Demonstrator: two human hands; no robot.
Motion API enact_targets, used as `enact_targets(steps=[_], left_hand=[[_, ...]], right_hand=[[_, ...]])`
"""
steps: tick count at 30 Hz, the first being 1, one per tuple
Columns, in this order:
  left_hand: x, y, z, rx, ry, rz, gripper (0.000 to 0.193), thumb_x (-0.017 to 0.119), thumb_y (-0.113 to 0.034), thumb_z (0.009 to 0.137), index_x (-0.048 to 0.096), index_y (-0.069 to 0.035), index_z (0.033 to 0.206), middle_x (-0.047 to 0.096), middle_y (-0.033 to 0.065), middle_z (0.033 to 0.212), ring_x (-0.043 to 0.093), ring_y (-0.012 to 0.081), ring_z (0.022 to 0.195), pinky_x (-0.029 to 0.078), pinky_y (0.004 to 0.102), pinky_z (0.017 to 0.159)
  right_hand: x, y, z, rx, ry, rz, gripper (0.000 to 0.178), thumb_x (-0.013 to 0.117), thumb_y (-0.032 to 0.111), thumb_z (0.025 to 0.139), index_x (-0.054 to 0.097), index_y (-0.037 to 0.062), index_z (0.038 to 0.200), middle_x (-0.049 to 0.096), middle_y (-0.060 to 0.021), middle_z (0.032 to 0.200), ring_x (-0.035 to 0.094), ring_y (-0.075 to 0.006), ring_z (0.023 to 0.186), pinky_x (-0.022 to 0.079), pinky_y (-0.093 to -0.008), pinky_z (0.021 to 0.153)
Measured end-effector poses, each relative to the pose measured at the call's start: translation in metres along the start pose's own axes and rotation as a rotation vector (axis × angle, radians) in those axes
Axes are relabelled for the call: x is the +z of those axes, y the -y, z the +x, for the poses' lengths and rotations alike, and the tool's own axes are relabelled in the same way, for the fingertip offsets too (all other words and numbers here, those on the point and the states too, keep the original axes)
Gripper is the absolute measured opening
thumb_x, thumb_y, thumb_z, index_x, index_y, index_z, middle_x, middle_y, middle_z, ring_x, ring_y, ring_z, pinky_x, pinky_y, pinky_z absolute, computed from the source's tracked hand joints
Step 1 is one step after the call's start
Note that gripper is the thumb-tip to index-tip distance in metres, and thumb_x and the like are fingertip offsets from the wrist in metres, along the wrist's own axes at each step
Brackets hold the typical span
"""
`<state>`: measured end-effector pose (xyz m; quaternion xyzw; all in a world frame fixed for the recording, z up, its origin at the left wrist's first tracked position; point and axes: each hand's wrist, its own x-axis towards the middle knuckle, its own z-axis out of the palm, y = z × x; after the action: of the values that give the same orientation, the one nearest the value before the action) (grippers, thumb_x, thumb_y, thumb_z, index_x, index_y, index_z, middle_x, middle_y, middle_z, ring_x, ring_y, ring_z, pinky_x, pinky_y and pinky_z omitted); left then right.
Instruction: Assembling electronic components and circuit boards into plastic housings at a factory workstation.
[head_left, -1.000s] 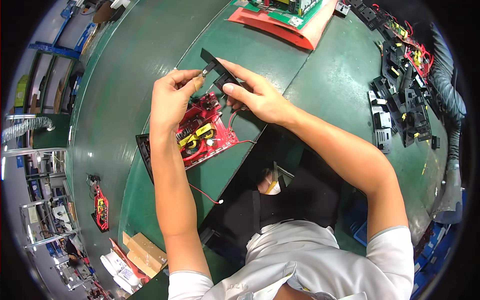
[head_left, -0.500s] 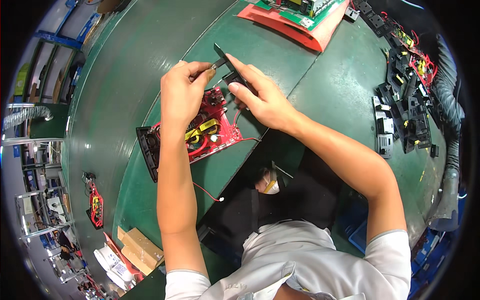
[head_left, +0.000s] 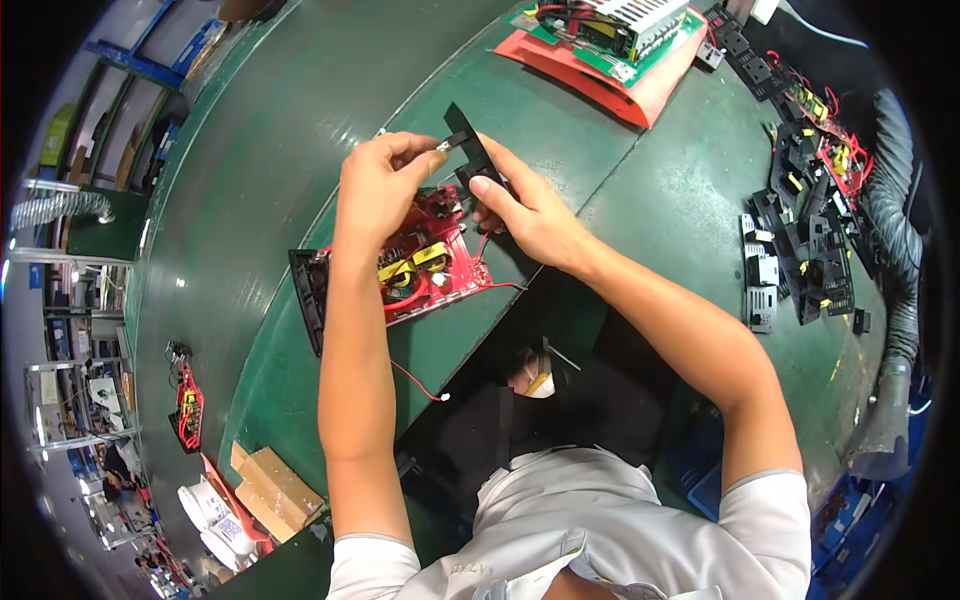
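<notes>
My right hand is closed round a thin black plastic panel, held tilted on edge above the bench, with black socket-like blocks standing out from its left side. My left hand pinches a small shiny metal piece against one of these blocks; its exact kind is too small to make out. Below both hands lies a red circuit board with yellow-wrapped transformers and red wires. A black end panel stands at the board's left end. My left forearm hides part of the board.
A green board with a metal-cased unit rests on orange foam at the far side. Black panels crowd the right side beside a grey flexible hose. Left lie a small red-wired assembly and brown cardboard.
Both hands and the black panel have shifted slightly right and nearer in the picture, and the bench view has shifted too. The left pinch stays at the panel's block.
</notes>
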<state>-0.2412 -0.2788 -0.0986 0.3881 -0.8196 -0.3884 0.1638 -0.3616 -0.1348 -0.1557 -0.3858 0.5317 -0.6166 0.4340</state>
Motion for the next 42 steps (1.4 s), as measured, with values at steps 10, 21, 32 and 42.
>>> enact_targets(steps=[10, 21, 32, 42], left_hand=[[-0.036, -0.001, 0.036, 0.369, 0.246, 0.584, 0.041, 0.073, -0.011, 0.077, 0.068, -0.006, 0.118, 0.063, 0.0142, 0.122, 0.061, 0.0315, 0.111, 0.048, 0.0382, 0.096], [-0.036, -0.017, 0.022, 0.399, 0.082, 0.764, 0.017, 0.073, -0.013, 0.078, 0.073, -0.006, 0.093, 0.068, 0.0086, 0.092, 0.059, 0.0285, 0.089, 0.046, 0.0392, 0.083], [0.024, -0.010, -0.036, 0.348, -0.039, 0.326, 0.014, 0.072, -0.009, 0.081, 0.074, -0.006, 0.094, 0.066, 0.0062, 0.086, 0.061, 0.0250, 0.080, 0.049, 0.0364, 0.073], [0.028, -0.010, -0.029, 0.560, -0.113, 0.415, 0.012, 0.071, -0.006, 0.079, 0.072, -0.004, 0.090, 0.063, 0.0073, 0.083, 0.061, 0.0267, 0.079, 0.049, 0.0385, 0.071]], right_hand=[[-0.011, -0.007, 0.010, 0.093, -0.144, 0.198, 0.055, 0.060, 0.024, 0.099, 0.041, 0.0048, 0.146, 0.056, -0.0025, 0.103, 0.059, -0.0090, 0.081, 0.051, -0.0253, 0.073], [-0.019, -0.011, 0.013, 0.112, -0.116, 0.315, 0.061, 0.062, 0.020, 0.096, 0.036, 0.0045, 0.149, 0.057, -0.0050, 0.109, 0.060, -0.0119, 0.085, 0.051, -0.0266, 0.074], [-0.012, -0.001, 0.013, 0.128, -0.044, 0.411, 0.053, 0.052, 0.025, 0.102, 0.037, 0.0041, 0.149, 0.058, -0.0020, 0.105, 0.061, -0.0095, 0.080, 0.054, -0.0251, 0.074], [-0.008, -0.016, 0.017, -0.038, -0.079, 0.196, 0.055, 0.050, 0.022, 0.102, 0.033, 0.0047, 0.151, 0.052, -0.0045, 0.104, 0.057, -0.0099, 0.079, 0.052, -0.0262, 0.074]])
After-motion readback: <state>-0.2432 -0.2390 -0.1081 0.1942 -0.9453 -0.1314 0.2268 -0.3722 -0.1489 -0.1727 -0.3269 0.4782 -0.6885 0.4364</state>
